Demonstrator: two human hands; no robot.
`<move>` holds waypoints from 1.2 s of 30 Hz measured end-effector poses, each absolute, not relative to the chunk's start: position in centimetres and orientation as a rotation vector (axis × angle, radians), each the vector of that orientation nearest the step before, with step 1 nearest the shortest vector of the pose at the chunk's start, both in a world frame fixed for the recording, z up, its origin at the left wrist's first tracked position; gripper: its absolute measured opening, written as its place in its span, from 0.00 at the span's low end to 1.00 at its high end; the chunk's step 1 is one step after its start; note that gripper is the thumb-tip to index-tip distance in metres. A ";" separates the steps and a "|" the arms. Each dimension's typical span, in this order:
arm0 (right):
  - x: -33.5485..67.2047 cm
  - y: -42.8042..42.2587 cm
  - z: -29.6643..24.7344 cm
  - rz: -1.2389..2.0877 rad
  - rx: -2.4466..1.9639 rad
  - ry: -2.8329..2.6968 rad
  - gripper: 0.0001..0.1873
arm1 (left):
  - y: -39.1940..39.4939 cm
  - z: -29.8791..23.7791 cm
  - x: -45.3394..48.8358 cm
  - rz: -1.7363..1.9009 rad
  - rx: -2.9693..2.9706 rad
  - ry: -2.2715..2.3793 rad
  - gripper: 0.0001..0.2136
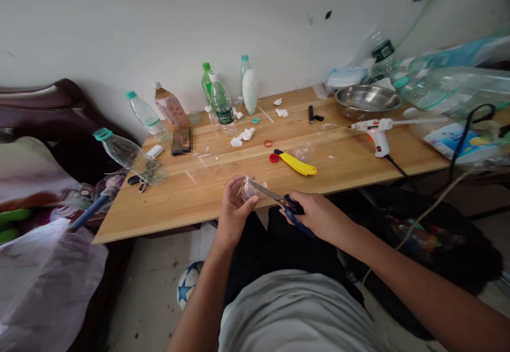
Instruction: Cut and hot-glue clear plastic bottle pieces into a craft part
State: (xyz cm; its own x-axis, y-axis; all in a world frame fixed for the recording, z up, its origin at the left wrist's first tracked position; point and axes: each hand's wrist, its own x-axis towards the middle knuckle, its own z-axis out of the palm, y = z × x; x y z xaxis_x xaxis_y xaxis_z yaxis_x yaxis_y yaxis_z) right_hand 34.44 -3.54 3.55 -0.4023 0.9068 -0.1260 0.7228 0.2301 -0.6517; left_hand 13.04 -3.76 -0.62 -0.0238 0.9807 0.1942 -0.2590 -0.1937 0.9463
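Note:
My left hand is closed around a small piece of clear plastic bottle, just over the table's front edge. In my right hand is a pair of scissors with dark blue handles. Its blades point left and reach the plastic piece; whether they are cutting into it I cannot tell. Beyond my hands, a yellow utility knife lies on the wooden table. Close to the knife are a red cap, a red ring and another clear plastic scrap.
A white hot glue gun with its cord and a steel bowl occupy the right side. Several bottles, including a green-labelled one, stand toward the wall. Crumpled white tissue lies mid-table. A ball is on the floor.

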 end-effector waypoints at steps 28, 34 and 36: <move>34.1 -4.5 2.1 1.004 -1.424 -2.176 0.07 | -5.2 -2.4 14.0 1.762 1.616 1.409 0.23; 34.4 -4.4 2.0 1.002 -1.443 -2.173 0.09 | -5.9 -1.6 13.9 1.698 1.318 1.213 0.28; 34.5 -4.4 2.0 1.001 -1.449 -2.177 0.11 | -6.2 -1.0 13.3 1.616 1.245 1.122 0.25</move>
State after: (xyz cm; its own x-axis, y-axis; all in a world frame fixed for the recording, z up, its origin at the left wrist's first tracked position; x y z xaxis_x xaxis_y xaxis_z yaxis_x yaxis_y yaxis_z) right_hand 34.46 -4.41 2.05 -0.4226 0.9009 -0.0990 0.6616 0.2320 -0.7131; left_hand 13.33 -6.17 -0.97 -0.2046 0.9392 0.2757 -0.0695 -0.2949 0.9530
